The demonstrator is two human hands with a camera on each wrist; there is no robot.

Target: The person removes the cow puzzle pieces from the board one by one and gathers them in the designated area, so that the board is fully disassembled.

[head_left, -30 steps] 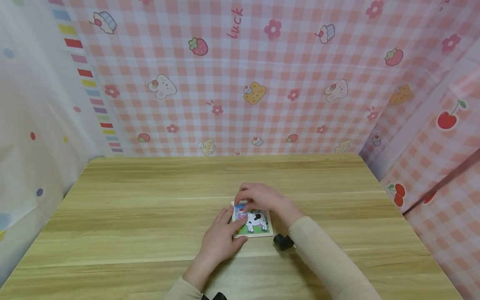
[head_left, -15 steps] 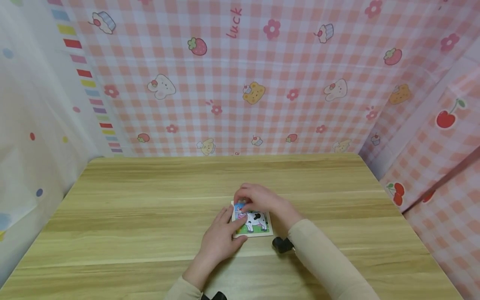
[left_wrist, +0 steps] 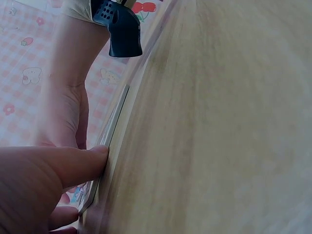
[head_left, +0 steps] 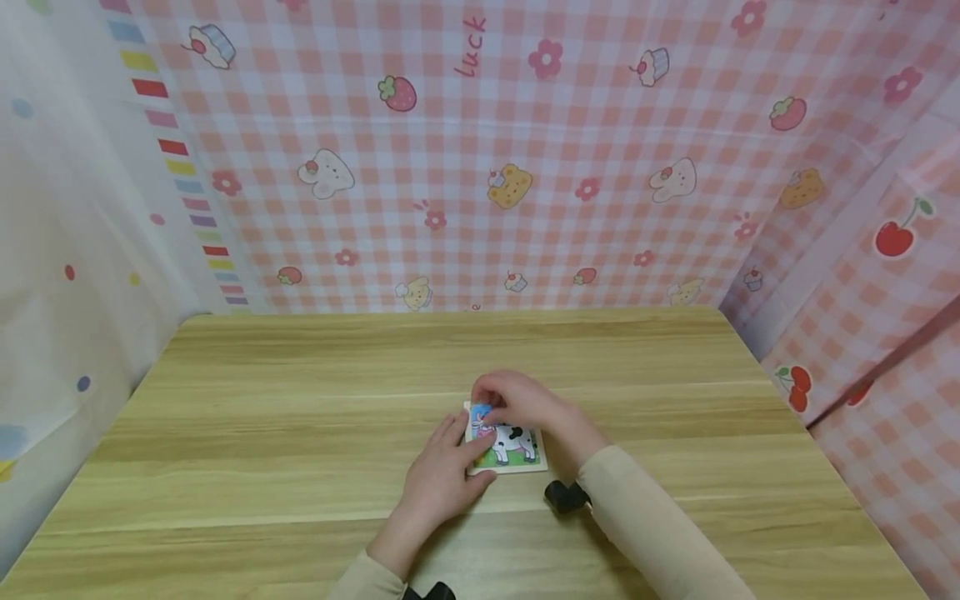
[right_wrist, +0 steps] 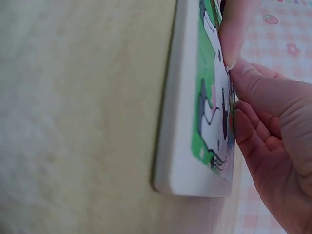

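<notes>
A small square cow picture puzzle [head_left: 513, 446] with a pale raised rim lies flat on the table. My left hand [head_left: 437, 482] rests at its left side, fingers fairly straight. Its index finger lies over the picture, and the thumb [left_wrist: 92, 161] touches the near edge. From the far side my right hand [head_left: 525, 402] reaches over the puzzle. In the right wrist view, the bent thumb and fingers of the right hand [right_wrist: 280, 114] pinch at the picture's face. Those fingers hide the upper part of the picture, and any loose piece between them cannot be made out.
A wood-grain table [head_left: 285, 433] lies beneath both hands. Behind it hangs a pink checked cloth [head_left: 450, 167], with a dotted white cloth [head_left: 75, 250] at the left. A black wrist device [head_left: 566, 497] sits under the right forearm.
My right hand's fingers have drawn in and shifted slightly toward me, showing more of the blue upper left corner. The left hand and the puzzle stay in place.
</notes>
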